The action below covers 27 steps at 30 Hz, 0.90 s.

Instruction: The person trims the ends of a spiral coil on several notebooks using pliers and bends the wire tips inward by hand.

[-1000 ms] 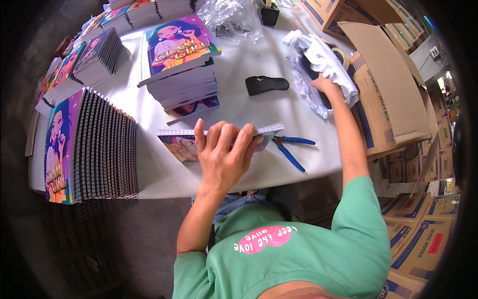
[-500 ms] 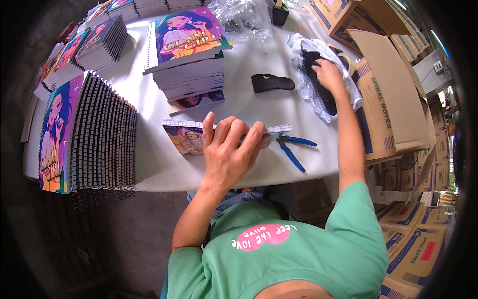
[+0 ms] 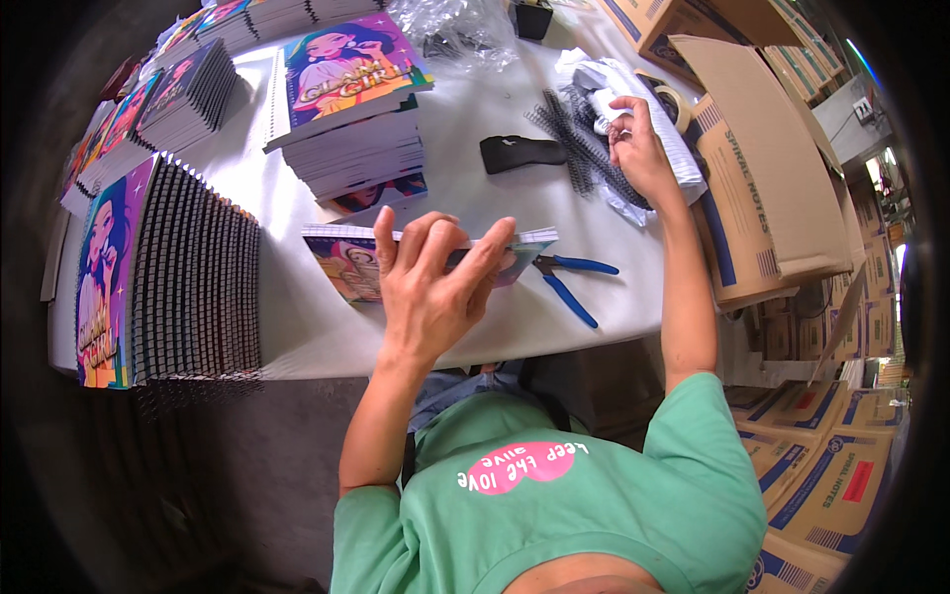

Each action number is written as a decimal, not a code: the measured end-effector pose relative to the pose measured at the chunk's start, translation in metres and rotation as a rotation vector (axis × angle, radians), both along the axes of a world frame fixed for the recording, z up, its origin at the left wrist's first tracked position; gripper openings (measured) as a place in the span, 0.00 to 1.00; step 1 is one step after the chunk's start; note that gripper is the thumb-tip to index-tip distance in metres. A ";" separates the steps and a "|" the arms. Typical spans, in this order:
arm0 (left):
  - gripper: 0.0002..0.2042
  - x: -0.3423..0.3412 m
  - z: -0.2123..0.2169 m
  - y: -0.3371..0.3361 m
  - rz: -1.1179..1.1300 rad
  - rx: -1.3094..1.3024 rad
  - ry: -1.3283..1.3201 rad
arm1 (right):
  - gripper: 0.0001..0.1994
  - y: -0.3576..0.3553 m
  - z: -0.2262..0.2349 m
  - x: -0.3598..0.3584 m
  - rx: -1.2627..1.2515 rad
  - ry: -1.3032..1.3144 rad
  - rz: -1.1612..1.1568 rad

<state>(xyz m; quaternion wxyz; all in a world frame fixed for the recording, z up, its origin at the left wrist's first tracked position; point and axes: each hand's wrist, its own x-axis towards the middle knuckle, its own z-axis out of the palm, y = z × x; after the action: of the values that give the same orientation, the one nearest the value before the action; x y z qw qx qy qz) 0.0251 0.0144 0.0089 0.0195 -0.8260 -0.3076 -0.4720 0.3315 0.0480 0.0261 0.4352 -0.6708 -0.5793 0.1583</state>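
Note:
My left hand (image 3: 430, 287) grips a notebook (image 3: 341, 269) held on its edge near the table's front, cover toward me, fingers spread over its top edge. To the right of it lie blue-handled cutting pliers (image 3: 574, 289), jaws beside the notebook. Over a crumpled white plastic bag (image 3: 661, 139) is my right hand (image 3: 641, 153), its fingers curled and the index finger raised. Whatever it may hold is hidden. Black spiral binding coils (image 3: 586, 148) lie on and beside the bag, under and left of that hand. A black flat object (image 3: 522, 154) rests left of the coils.
Stacks of spiral-bound notebooks stand at left (image 3: 193, 287) and behind the left hand (image 3: 351, 144). An open cardboard box (image 3: 742, 208) sits on the right, with a tape roll (image 3: 673, 104) by it. Clear plastic (image 3: 455, 35) lies at the back. More boxes (image 3: 826, 475) are piled lower right.
My right hand has lifted off the dark coils and moved slightly up and left over the bag. Coils now lie spread farther left. My left hand still holds the notebook; the view has shifted slightly.

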 end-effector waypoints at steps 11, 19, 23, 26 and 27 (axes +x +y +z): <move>0.13 0.008 -0.004 -0.008 0.058 -0.004 -0.044 | 0.14 -0.095 0.022 -0.072 -0.181 0.332 0.395; 0.13 0.013 -0.004 -0.010 0.077 -0.027 -0.115 | 0.13 -0.086 0.029 -0.080 0.020 -0.008 0.483; 0.13 0.013 -0.006 -0.009 0.078 -0.013 -0.123 | 0.10 -0.081 0.029 -0.084 0.066 0.006 0.543; 0.13 0.013 -0.005 -0.009 0.077 -0.014 -0.133 | 0.09 -0.080 0.033 -0.084 -0.079 0.066 0.664; 0.13 0.013 -0.005 -0.009 0.069 -0.022 -0.136 | 0.09 -0.080 0.033 -0.083 -0.114 0.105 0.695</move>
<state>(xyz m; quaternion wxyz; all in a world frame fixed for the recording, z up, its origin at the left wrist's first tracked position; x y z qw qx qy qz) 0.0377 0.0052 0.0043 0.0054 -0.7810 -0.3416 -0.5228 0.2488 -0.0316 0.0590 0.3464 -0.4477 -0.7400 0.3634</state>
